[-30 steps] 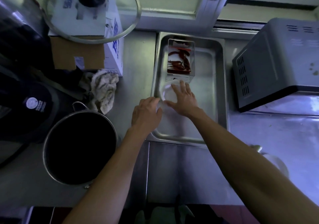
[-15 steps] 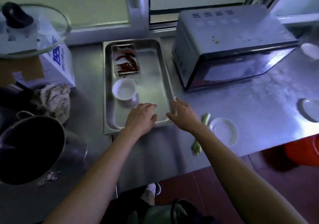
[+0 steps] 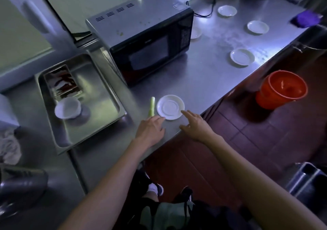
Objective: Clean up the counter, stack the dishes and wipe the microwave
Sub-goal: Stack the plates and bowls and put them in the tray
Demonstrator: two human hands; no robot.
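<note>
Both hands have left the steel tray (image 3: 106, 95): left hand (image 3: 150, 129) and right hand (image 3: 196, 126), fingers loose, gripping nothing, flank the round white glazed saucer (image 3: 170, 107).

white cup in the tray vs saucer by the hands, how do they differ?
The white cup is deep and sits inside the metal tray; the saucer is flat and shallow, lying directly on the counter. The cup has no hand near it; the saucer has the left hand and right hand at its near rim. Both are white, round and look empty.
</note>
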